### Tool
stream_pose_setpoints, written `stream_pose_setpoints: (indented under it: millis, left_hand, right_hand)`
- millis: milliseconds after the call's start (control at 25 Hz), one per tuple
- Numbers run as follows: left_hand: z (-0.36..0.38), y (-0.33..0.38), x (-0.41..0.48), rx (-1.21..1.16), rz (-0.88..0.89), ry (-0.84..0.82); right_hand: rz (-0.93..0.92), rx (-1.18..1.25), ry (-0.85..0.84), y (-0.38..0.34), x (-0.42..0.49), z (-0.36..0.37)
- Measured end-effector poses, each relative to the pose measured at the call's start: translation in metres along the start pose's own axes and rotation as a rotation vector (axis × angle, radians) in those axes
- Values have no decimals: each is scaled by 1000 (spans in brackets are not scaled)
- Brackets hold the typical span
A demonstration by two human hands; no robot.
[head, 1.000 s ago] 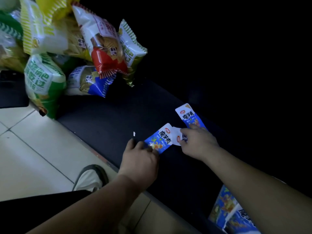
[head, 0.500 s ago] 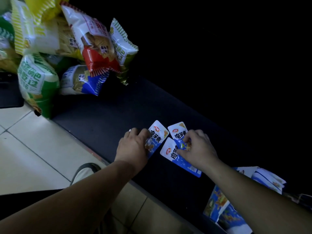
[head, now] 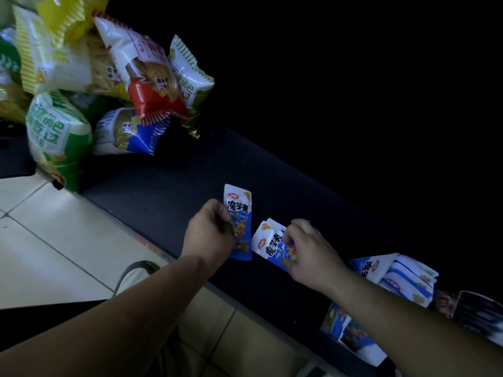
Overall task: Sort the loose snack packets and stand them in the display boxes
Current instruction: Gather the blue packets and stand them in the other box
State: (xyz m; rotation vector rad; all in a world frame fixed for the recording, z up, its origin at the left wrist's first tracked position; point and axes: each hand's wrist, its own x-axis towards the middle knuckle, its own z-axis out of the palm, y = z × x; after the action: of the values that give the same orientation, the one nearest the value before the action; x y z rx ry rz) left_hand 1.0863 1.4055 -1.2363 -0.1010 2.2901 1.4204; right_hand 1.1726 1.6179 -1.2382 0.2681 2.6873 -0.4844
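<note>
On the dark shelf [head: 168,186] my left hand [head: 211,232] pinches one small blue-and-white snack packet [head: 239,210], which stands nearly upright with its label facing me. Just to its right my right hand [head: 310,251] grips two overlapping packets of the same kind [head: 270,242], tilted to the left. A blue-and-white display box [head: 392,278] with several like packets standing in it sits at the right, behind my right forearm. More blue packets [head: 345,333] lie below that forearm at the shelf's front edge.
A heap of large crisp bags [head: 114,77], in green, yellow, red and blue, fills the shelf's left end. Pale floor tiles [head: 54,240] lie below the shelf, with my shoe [head: 136,273] near the edge. The back of the shelf is in darkness.
My left hand has turned its packet upright and lifted it a little. My right hand has drawn its two packets together and toward me. The display box at the right shows more fully.
</note>
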Motion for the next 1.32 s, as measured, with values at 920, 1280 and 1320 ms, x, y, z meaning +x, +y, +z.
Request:
stream_pose_setpoints:
  millis: [920,1280,1320]
  left_hand:
    - [-14,129,-128,95,331,-489]
    - [48,118,-165,272,495,-625]
    - [58,114,-163,299,495,-641]
  right_hand:
    - [497,780,464,-52,-208,-136]
    - [579,910,828,-33,-279,-111]
    - [578,928,842,-26,-279,-103]
